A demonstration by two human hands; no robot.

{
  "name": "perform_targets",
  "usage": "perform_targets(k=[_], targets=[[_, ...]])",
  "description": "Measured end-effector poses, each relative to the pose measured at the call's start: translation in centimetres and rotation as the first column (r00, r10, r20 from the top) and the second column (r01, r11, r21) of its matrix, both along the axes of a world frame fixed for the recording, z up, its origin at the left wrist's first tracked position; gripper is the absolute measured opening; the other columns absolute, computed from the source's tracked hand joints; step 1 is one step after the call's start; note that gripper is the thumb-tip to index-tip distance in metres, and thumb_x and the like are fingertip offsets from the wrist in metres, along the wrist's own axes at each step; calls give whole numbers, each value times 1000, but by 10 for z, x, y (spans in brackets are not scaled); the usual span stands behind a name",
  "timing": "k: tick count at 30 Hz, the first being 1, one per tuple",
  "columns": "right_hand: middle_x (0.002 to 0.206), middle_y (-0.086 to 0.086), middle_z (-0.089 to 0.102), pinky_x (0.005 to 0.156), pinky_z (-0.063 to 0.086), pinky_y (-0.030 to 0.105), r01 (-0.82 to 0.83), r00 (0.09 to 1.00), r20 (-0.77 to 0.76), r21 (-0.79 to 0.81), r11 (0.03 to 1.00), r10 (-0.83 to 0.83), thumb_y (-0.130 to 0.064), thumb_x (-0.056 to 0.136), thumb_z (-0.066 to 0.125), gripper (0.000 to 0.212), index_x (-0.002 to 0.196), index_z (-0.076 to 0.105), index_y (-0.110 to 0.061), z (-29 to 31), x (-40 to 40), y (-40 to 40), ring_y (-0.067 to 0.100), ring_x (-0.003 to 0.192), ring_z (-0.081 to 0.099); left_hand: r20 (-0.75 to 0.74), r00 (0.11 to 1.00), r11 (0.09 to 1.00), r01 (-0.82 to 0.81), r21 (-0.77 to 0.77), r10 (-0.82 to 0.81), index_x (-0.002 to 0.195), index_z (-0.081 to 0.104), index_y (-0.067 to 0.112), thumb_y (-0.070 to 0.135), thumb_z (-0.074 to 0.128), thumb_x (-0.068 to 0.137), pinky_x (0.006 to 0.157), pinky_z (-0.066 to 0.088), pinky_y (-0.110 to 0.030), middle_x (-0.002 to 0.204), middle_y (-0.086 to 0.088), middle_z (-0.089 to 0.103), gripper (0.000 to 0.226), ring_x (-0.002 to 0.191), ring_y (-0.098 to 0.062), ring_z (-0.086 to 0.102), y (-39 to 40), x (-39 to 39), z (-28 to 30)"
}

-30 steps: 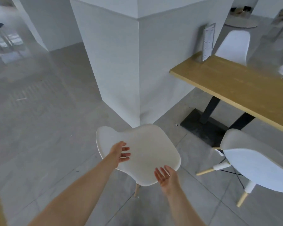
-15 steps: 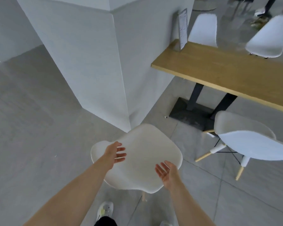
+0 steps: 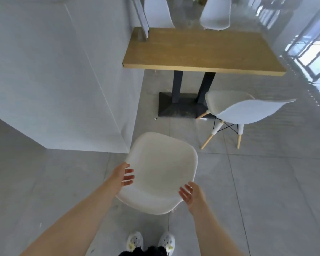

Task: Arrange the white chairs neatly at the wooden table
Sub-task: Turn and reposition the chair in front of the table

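While one chair (image 3: 244, 111) sits askew at the worktop (image 3: 201, 50), open-fingered left hand (image 3: 123, 175) and right hand (image 3: 191, 195) flank another chair (image 3: 161, 170), unplaced.

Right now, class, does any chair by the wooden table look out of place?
Yes. The chair between the hands stands out on the floor, short of the wooden table. The chair on the right is turned askew, not squared to it.

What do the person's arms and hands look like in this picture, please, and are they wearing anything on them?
Both forearms are bare as far as the frame shows: no sleeves, watch or bracelets. The left hand and right hand wear no gloves or visible rings. Below, a pair of white perforated clog shoes with small yellow charms shows.
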State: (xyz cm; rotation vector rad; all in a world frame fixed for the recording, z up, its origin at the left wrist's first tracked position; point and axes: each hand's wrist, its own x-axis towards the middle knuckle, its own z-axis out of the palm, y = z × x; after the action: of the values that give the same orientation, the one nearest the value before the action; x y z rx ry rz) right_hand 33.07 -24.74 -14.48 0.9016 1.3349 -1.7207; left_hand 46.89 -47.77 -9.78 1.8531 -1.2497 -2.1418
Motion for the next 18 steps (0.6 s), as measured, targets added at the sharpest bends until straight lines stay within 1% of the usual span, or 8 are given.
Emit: perform_targets(k=[3,6,7,10,11,13,15,18], targets=[[81,8,51,49,50,27,-15,999,-32,111,994,18,-5,89,49,11,79,53,-8,-4,10,-3,23,66,54,-15,1000,1000,8,11,-8,107,53,6,17,47,93,57,54,-33,91,-12,59,18,70,-27,58,4,0,1],[74,8,49,41,43,17,13,998,-66,207,978,0,-1,87,51,9,81,57,-5,-4,36,-18,17,59,46,-51,997,997,-60,46,62,91,53,4,10,47,94,42,54,-28,83,-13,53,10,64,-28,54,-7,15,-4],[75,9,51,44,44,18,29,995,-98,225,974,-7,1,87,52,10,89,60,-4,-1,45,-22,16,61,46,-55,996,996,-70,49,73,86,53,5,9,47,94,40,54,-28,82,-13,52,11,64,-28,53,-13,21,-6],[97,12,59,73,46,29,23,984,-176,319,947,35,2,84,55,36,119,61,-4,4,65,-33,26,82,54,-34,998,999,-51,7,52,80,53,7,8,48,93,36,50,-23,77,-10,51,13,62,-24,52,-29,32,-13],[98,12,59,75,45,32,28,984,-175,341,940,34,2,83,56,40,122,59,-2,6,71,-35,27,84,55,-10,1000,999,-16,-31,16,78,52,8,7,49,92,35,48,-19,75,-9,50,14,60,-21,50,-34,34,-15],[88,13,56,62,42,30,88,986,-162,341,936,-34,3,83,55,37,120,57,4,13,88,-42,27,71,52,51,995,989,96,-113,-91,70,48,9,1,46,89,30,38,-11,67,-8,45,21,55,-18,42,-40,38,-16],[85,14,51,52,38,29,156,982,-149,286,945,-117,5,83,54,36,120,52,2,21,106,-53,24,65,48,96,979,972,191,-136,-179,68,44,9,-3,43,88,28,28,-6,64,-7,40,23,53,-17,35,-42,43,-19],[82,13,49,57,44,37,311,950,-73,142,940,-303,10,84,49,37,120,48,0,22,135,-68,26,69,49,114,973,977,209,-49,-202,88,49,9,4,46,90,29,33,-9,68,-6,43,6,56,-15,39,-43,58,-21]])
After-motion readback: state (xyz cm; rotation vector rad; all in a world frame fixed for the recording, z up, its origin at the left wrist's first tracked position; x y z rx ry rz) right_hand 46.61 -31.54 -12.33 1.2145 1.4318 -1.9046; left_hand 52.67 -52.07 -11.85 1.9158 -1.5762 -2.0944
